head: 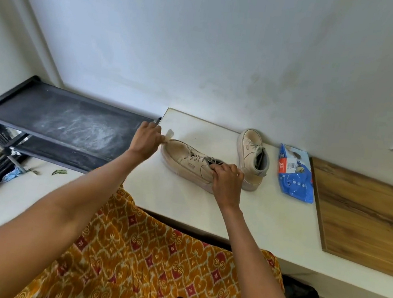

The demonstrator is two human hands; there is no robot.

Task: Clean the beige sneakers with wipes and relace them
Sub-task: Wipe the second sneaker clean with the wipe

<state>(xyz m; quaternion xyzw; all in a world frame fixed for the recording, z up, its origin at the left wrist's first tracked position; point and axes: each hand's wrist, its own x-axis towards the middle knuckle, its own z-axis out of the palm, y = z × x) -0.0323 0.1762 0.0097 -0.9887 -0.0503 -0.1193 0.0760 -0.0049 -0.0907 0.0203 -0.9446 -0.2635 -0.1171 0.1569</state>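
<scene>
Two beige sneakers stand on a white table (184,210). The near sneaker (184,159) lies with its toe pointing left, laces still in it. My left hand (146,141) pinches a small whitish wipe (169,134) against that toe. My right hand (226,180) grips the same shoe at its heel and collar. The second sneaker (252,159) stands to the right, toe toward the wall, laced. A blue pack of wipes (295,175) lies right of it.
A dusty black shoe rack (60,120) stands left of the table against the white wall. A wooden board (363,215) lies on the table's right part. Orange patterned cloth (154,261) hangs below the table's front edge. Scraps lie on the floor at left.
</scene>
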